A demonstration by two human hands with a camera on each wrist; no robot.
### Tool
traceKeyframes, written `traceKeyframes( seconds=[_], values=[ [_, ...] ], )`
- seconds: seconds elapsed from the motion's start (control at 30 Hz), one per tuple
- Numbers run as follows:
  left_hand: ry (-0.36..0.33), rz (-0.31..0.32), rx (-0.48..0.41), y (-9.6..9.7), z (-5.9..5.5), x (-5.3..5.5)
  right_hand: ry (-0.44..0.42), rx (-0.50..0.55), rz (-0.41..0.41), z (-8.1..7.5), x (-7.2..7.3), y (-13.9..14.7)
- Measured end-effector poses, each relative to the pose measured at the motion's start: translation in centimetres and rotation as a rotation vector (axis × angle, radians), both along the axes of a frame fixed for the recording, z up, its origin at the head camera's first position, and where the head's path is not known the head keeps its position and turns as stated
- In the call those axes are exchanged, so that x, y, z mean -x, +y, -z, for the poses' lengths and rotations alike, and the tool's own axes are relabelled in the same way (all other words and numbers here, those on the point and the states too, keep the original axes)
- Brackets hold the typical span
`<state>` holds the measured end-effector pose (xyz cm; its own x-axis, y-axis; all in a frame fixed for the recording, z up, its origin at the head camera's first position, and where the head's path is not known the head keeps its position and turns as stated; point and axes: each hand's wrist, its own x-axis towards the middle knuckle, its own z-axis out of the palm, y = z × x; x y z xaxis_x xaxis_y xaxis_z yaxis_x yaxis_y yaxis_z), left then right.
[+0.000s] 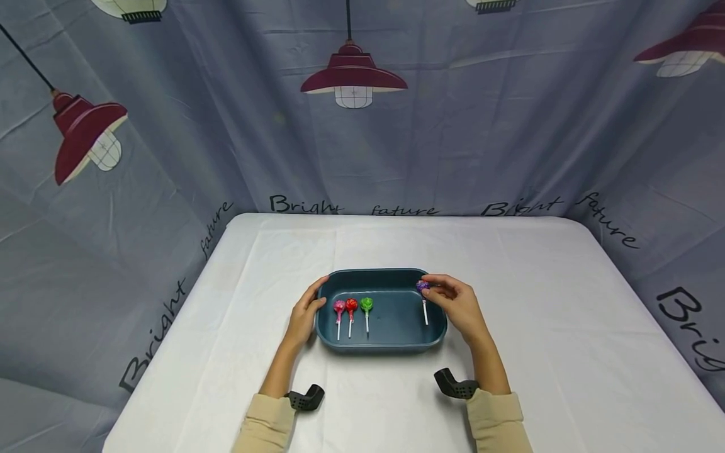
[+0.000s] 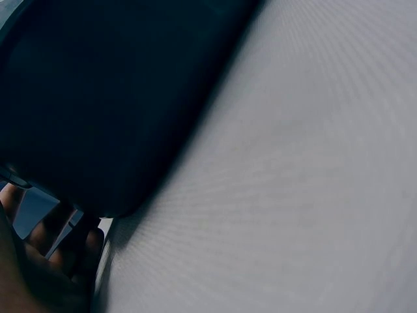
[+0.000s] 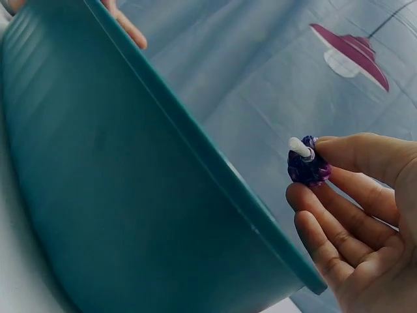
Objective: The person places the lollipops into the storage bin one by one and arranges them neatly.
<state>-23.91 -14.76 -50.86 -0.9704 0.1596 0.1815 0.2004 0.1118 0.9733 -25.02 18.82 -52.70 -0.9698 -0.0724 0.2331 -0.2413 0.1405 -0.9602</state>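
A purple-wrapped lollipop (image 1: 422,286) is pinched by its candy head between the thumb and fingers of my right hand (image 1: 456,306). Its white stick points toward me over the right end of a dark teal tray (image 1: 381,346). In the right wrist view the lollipop (image 3: 309,171) shows above the tray's rim level, stick toward the camera. My left hand (image 1: 304,318) holds the tray's left end, thumb at the rim and fingers along the outer wall. Inside the tray's left half lie a pink lollipop (image 1: 339,306), a red lollipop (image 1: 351,305) and a green lollipop (image 1: 366,304), side by side.
The tray stands on a table with a white cloth (image 1: 226,377). A grey-blue curtain (image 1: 453,145) printed with lamps and lettering hangs behind the table and along both sides. Each wrist wears a black camera mount (image 1: 306,398).
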Motion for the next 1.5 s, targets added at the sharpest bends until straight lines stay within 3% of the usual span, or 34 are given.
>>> traceKeyframes(
  seconds=[0.17, 0.23, 0.47, 0.53, 0.9, 1.17, 1.5],
  values=[
    [-0.003, 0.002, -0.007, 0.0, 0.1, 0.0, -0.009, -0.037, 0.020, 0.4, 0.0, 0.0],
    [-0.007, -0.002, -0.004, 0.0, 0.1, 0.0, -0.011, -0.081, 0.052, 2.1, 1.0, 0.4],
    [-0.019, -0.013, 0.011, -0.1, -0.2, -0.2, -0.094, -0.076, 0.011, -6.1, -2.8, -2.7],
    [-0.019, -0.013, 0.011, -0.1, -0.2, -0.2, -0.103, -0.090, 0.000, -6.5, -3.0, -3.0],
    [-0.018, -0.021, 0.021, 0.0, -0.3, -0.2, -0.077, -0.147, -0.035, -5.8, -2.2, -4.6],
    [-0.011, -0.017, 0.021, 0.0, -0.3, -0.2, -0.108, -0.131, -0.065, -5.8, -1.8, -5.7],
    [-0.010, -0.015, 0.025, 0.0, -0.4, -0.2, -0.156, -0.255, -0.011, -5.4, -1.0, -7.3]
  ],
)
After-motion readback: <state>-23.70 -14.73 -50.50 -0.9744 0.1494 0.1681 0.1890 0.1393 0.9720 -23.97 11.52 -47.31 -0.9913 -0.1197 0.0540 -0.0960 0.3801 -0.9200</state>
